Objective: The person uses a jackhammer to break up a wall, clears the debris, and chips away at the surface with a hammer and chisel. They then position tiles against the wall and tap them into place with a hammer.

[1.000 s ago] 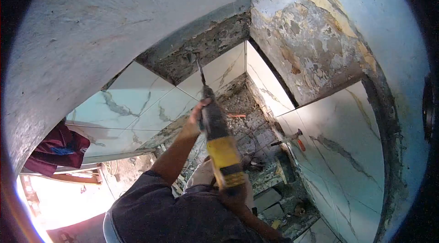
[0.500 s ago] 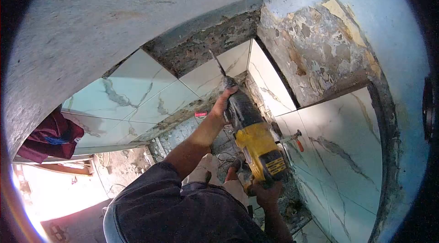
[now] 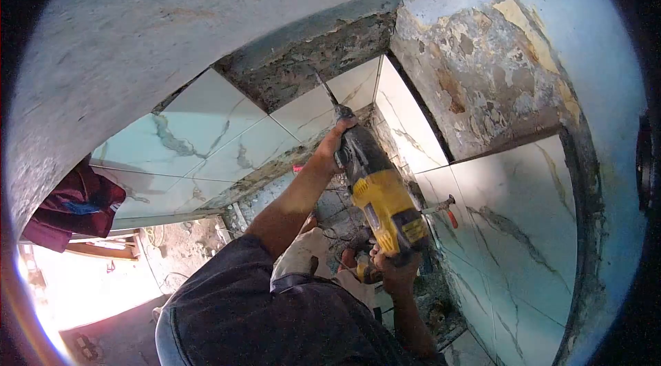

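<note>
A yellow and black rotary hammer (image 3: 387, 204) slants across the middle of the head view, its long thin bit (image 3: 326, 89) pointing up and to the left. My left hand (image 3: 335, 142) is wrapped round the black front housing, just behind the chuck. At the back end, my right hand (image 3: 397, 271) grips the rear handle, partly hidden by the body of the tool. The bit's tip overlaps the rough bare strip of wall (image 3: 296, 80) above the marbled white tiles (image 3: 351, 87).
Marbled tiles (image 3: 513, 228) line the right wall, where a red-handled metal fitting (image 3: 444, 207) sticks out. Above them is a patch of chipped plaster (image 3: 475, 84). A maroon cloth (image 3: 76, 201) hangs at the left, over a bright opening. Rubble and a cable lie on the floor.
The rotary hammer's rear end and my right hand have shifted slightly up and left. The bit's tip has moved a little up against the bare strip in view. My left hand keeps its hold.
</note>
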The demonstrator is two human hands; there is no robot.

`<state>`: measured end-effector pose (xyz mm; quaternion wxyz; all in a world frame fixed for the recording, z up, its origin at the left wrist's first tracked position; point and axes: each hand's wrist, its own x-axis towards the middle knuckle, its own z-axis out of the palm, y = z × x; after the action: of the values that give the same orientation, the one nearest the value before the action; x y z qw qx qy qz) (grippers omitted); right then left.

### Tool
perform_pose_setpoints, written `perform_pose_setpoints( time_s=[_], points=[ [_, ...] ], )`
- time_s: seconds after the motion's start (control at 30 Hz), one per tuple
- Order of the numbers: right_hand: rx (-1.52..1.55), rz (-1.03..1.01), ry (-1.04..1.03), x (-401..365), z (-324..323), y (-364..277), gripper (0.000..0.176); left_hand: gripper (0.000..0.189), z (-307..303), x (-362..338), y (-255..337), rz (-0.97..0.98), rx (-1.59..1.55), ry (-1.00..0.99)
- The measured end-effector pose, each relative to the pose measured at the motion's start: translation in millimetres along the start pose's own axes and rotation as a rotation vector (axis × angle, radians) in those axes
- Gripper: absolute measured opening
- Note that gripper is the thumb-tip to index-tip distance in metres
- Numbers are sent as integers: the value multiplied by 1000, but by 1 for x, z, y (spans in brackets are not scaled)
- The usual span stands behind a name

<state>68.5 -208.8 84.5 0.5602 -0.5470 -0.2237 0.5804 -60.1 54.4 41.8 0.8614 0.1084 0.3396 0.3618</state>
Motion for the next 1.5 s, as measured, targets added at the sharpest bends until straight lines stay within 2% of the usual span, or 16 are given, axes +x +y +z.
perform_pose_setpoints(
  time_s=[0.13, 0.17, 0.33, 0.4, 0.47, 0.6, 0.63, 0.73, 0.8, 0.93, 1.07, 1.17, 1.27, 1.37, 1.43, 1.5],
  points=[
    [202, 49, 55, 13, -7, -4, 34, 30, 17, -1, -1, 48, 74, 117],
    [146, 36, 13, 15, -8, -12, 32, 32, 27, -5, 3, -24, 169, 273],
    [233, 60, -72, 6, 6, -35, 37, 35, 9, 8, 2, 23, 82, 71],
    [100, -13, 22, -3, 4, 2, 34, 34, 18, -13, 4, 89, 228, 209],
    [-419, -231, 83, -17, -1, 32, 32, 33, -13, -21, 5, 33, 167, 124],
    [-412, -243, -16, -55, -13, 54, 36, 30, -45, -47, -13, 101, 37, -3],
    [-311, -150, 47, -63, -7, 59, 65, 30, -53, -52, -17, 97, 36, 4],
    [-286, -67, 49, -81, 8, 48, 62, 33, -38, -76, -20, -36, 19, 44],
    [-274, -105, 20, -78, 4, 64, 60, 36, -42, -77, -22, 59, -17, -165],
    [-145, 15, 42, -78, 17, 54, 54, 23, -32, -76, -16, -4, -32, 64],
    [-260, -128, 45, -62, 6, 77, 50, 24, -49, -59, -10, 37, -55, -55],
    [-134, 123, 14, -53, 21, 59, 54, 24, -52, -55, 1, 15, -45, 24],
    [-310, 43, 24, -39, 32, 62, 55, 25, -63, -38, 12, 35, -102, -96],
    [-615, -228, 141, -35, 59, 41, 56, 22, -62, -33, 26, 52, -111, -82],
    [-426, 30, 77, -35, 47, 81, 56, 25, -60, -37, 31, -35, -100, 57],
    [-389, 0, 1, -40, 48, 64, 58, 26, -63, -37, 27, -31, -77, 52]
  ],
)
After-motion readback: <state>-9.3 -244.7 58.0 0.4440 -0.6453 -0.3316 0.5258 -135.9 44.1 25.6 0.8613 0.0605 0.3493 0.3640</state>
